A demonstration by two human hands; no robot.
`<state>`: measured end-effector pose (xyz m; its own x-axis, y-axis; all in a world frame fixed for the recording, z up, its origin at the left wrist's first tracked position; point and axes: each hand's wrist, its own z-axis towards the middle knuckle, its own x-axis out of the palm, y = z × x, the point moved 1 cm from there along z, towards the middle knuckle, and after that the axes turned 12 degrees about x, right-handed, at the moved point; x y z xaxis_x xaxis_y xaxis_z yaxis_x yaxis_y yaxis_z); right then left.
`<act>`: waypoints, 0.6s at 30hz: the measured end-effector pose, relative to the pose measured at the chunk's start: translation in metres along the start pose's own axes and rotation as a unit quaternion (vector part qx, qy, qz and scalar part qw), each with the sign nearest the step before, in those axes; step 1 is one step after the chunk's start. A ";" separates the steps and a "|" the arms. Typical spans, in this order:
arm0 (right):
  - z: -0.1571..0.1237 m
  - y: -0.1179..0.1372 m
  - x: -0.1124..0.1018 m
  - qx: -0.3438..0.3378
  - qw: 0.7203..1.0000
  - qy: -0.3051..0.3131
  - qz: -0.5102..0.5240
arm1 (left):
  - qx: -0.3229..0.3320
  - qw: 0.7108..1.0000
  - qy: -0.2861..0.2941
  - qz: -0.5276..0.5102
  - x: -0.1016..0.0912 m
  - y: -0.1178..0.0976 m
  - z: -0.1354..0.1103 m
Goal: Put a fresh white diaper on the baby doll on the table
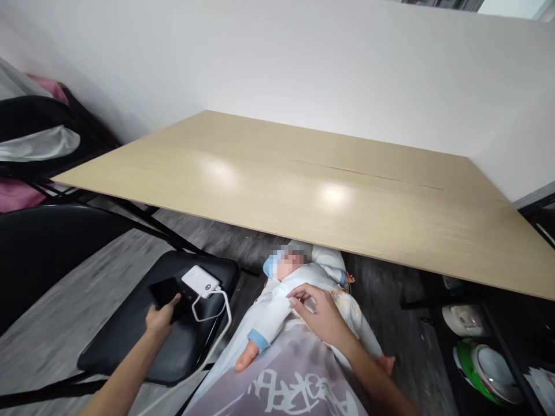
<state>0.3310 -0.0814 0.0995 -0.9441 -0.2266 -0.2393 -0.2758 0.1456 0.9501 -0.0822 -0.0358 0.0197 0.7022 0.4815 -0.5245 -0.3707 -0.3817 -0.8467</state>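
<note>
A baby doll [316, 274] in a white outfit with blue cuffs lies on my lap, its head by the table edge and its face blurred out. My right hand [316, 312] is over the doll's chest, thumb and fingertips brought together in a pinch at the white clothing. Off to the left, my left hand [160, 315] grips a dark phone [167, 294] above the black chair seat [125, 346]. Beside the phone, a white power bank [200, 281] rests on the seat, with a white cable [225, 323] plugged into it.
A wide light-wood table [269, 179] spans the space ahead, against a white wall [277, 69]. Another folding chair [39, 127] with cloth on it stands at the left. Low on the right, a dark shelf holds a green-and-white round item [488, 370] and a white container [466, 320].
</note>
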 end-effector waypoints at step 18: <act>0.112 0.041 0.074 0.025 0.985 0.149 -0.086 | -0.024 0.865 0.247 -0.436 0.051 -0.152 -0.066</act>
<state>0.2297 0.0157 0.0987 -0.7896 -0.5239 -0.3197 -0.4430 0.1260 0.8876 0.0498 -0.0049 0.1269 0.8807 0.2120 0.4236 0.4478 -0.0812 -0.8904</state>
